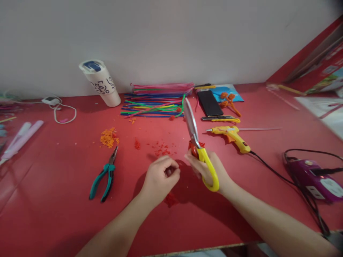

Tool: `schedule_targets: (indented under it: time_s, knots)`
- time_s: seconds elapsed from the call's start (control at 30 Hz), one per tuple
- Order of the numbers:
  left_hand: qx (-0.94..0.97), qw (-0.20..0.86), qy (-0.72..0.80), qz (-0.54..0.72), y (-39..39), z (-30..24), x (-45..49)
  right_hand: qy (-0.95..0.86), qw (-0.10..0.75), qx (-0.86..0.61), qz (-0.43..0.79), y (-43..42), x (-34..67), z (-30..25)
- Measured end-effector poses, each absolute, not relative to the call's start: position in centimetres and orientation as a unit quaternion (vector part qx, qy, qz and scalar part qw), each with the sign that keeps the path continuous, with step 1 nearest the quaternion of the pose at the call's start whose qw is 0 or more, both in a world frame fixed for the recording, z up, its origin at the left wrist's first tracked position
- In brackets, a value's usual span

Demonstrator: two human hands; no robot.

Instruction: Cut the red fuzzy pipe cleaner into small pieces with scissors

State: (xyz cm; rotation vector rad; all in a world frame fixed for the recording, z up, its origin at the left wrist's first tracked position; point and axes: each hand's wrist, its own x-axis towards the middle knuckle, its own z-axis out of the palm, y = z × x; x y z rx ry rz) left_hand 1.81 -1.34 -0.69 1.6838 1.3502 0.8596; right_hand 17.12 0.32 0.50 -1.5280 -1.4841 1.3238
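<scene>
At three o'clock from the curled left hand (160,178), the right hand (199,166) holds scissors (192,126), likely stiff, best held by the handle (211,168). I can't tell if the left holds anything.

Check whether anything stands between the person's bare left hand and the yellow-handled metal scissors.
Only the bare right hand, its fingers on the side of the yellow-handled metal scissors facing the left hand. Nothing visible stands in the gap between the hands; small red scraps lie on the red tabletop beyond.
</scene>
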Motion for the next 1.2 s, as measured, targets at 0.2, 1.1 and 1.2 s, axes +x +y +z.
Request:
schedule_targets:
  time_s: [0.2, 1.1, 1.2]
  knots:
    - [0.563, 0.507, 0.545, 0.36, -0.7, -0.8, 1.5, -0.531, 0.264, -0.591, 0.546, 0.7, 17.3, 0.9]
    - [0.498, 0.549, 0.57, 0.354, 0.0, -0.1, 0.5, -0.608, 0.233, -0.669, 0.357, 2.9, 21.1, 1.5]
    - [0.541, 0.484, 0.581, 0.367, 0.4, -0.2, -0.1, -0.625, 0.222, -0.677, 0.32, 3.8, 22.5, 0.4]
